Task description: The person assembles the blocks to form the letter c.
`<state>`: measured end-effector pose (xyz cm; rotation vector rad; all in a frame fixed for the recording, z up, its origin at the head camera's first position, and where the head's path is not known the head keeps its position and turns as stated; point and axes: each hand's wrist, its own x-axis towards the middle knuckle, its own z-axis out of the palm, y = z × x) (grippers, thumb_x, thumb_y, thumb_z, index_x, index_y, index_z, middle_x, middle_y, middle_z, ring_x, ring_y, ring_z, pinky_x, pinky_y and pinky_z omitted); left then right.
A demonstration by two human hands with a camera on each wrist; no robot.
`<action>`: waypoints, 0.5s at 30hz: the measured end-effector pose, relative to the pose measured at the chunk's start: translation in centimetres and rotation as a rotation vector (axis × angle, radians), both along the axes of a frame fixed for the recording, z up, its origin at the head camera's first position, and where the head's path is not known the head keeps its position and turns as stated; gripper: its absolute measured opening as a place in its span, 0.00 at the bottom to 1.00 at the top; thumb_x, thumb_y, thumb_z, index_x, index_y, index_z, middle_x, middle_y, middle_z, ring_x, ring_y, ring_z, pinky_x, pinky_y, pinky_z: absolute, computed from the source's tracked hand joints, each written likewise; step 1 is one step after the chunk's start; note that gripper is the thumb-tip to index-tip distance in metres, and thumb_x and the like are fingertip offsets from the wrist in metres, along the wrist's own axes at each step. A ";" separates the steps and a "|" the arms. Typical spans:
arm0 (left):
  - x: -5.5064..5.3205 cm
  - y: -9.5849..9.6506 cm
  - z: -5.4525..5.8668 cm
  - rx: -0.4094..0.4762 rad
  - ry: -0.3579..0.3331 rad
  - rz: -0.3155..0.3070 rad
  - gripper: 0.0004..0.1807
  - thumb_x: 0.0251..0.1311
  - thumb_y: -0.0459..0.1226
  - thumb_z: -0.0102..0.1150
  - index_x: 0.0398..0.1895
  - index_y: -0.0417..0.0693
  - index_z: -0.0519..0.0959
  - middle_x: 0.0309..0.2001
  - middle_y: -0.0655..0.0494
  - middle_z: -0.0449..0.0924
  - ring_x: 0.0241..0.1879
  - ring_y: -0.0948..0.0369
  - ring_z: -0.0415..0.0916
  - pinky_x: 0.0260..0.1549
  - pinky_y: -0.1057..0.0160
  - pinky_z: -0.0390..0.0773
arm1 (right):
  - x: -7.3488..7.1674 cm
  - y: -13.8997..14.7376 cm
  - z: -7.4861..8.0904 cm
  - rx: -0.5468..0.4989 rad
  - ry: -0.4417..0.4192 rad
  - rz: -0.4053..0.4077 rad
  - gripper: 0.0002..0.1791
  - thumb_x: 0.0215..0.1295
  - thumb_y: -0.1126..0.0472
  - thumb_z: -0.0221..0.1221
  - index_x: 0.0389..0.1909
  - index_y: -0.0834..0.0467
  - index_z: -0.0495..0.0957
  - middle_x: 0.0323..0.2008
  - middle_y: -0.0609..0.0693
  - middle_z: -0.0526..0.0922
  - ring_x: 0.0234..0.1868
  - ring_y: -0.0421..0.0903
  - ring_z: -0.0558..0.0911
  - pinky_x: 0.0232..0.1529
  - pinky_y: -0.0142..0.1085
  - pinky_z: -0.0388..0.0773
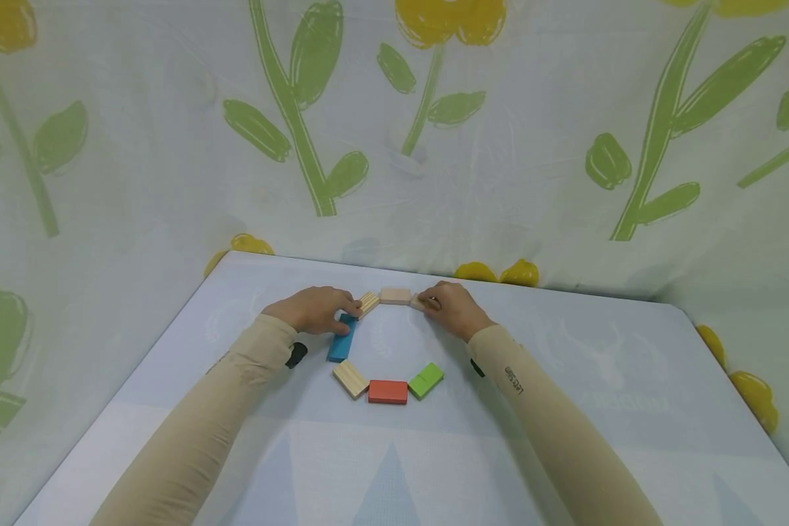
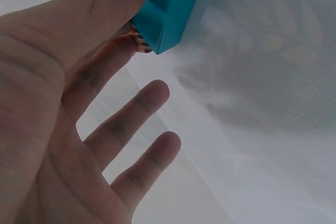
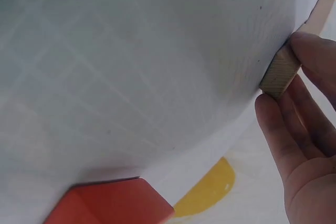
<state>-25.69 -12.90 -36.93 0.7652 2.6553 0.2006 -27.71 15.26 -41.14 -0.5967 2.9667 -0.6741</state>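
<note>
My left hand (image 1: 314,310) reaches over the ring's left side. In the left wrist view its thumb lies against a blue block (image 2: 176,9), its index fingertip touches a striped wooden block (image 2: 140,42), and the other fingers are spread and hold nothing. My right hand (image 1: 456,310) pinches a small wooden block (image 3: 281,72) between thumb and fingers at the ring's far right. Next to that block lies a plain wooden block (image 1: 395,296), at the far middle. The right fingers partly cover the pinched block.
Nearer lie a wooden block (image 1: 351,379), a red block (image 1: 388,392) and a green block (image 1: 426,380), in a curve. A red block (image 3: 113,203) also shows low in the right wrist view. Behind the white table (image 1: 605,438) hangs a flowered cloth (image 1: 513,146).
</note>
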 end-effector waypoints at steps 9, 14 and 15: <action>0.0 -0.1 0.0 0.008 0.001 -0.004 0.23 0.66 0.42 0.67 0.64 0.52 0.81 0.70 0.50 0.71 0.71 0.48 0.65 0.70 0.45 0.65 | 0.0 0.2 0.0 -0.013 -0.012 0.000 0.17 0.66 0.65 0.67 0.56 0.59 0.85 0.49 0.53 0.86 0.47 0.46 0.81 0.54 0.42 0.80; 0.0 0.0 0.1 0.013 0.002 -0.007 0.23 0.66 0.41 0.67 0.64 0.51 0.81 0.70 0.50 0.72 0.71 0.48 0.65 0.69 0.44 0.65 | -0.1 0.2 -0.1 -0.018 -0.011 0.002 0.16 0.67 0.64 0.66 0.56 0.59 0.85 0.48 0.53 0.86 0.45 0.46 0.81 0.52 0.42 0.81; 0.0 -0.1 0.0 0.013 0.003 -0.009 0.23 0.66 0.41 0.67 0.64 0.51 0.81 0.70 0.50 0.72 0.71 0.48 0.65 0.69 0.44 0.65 | -0.1 0.2 -0.1 -0.018 -0.008 0.004 0.16 0.67 0.64 0.66 0.55 0.59 0.85 0.48 0.53 0.86 0.45 0.46 0.81 0.52 0.41 0.81</action>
